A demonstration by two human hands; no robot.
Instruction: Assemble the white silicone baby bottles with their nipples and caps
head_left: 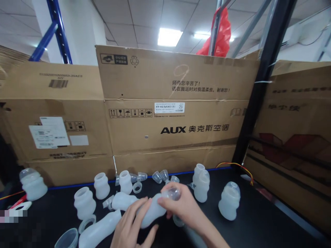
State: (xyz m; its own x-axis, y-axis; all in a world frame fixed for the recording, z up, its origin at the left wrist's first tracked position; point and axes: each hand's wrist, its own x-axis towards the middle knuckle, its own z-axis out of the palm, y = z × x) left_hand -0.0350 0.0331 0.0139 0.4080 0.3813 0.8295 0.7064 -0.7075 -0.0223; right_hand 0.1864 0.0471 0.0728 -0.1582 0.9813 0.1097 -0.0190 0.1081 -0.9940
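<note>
Toward the near edge of the black, flat-topped desk (pixel 261 224), from left to right: a translucent white plastic bottle with a rounded body (pixel 124 200) lies on its side beyond the left hand (pixel 132 224), whose fingers curve over the base end of a second translucent white, waisted plastic bottle (pixel 154 210), the workpiece; its thumb stands apart below, so whether it grips or merely steadies cannot be told. For a good fit, this hand would best keep the body from rolling without squeezing the seemingly soft wall. At the bottle's upper-right end, a clear, dome-shaped plastic cap (pixel 174 193) is gripped between the thumb and fingers of the right hand (pixel 184 203); pressure is best applied along the bottle's axis, evenly around the rim, since a skewed push could leave one side unseated. The workpiece is tilted between the hands, base toward the lower left; its surface is smooth, milky and unmarked where visible, but the fingers hide much of the cap's seam. At far right, an upright, clear-domed white bottle (pixel 229 201) offers a capped comparison.
</note>
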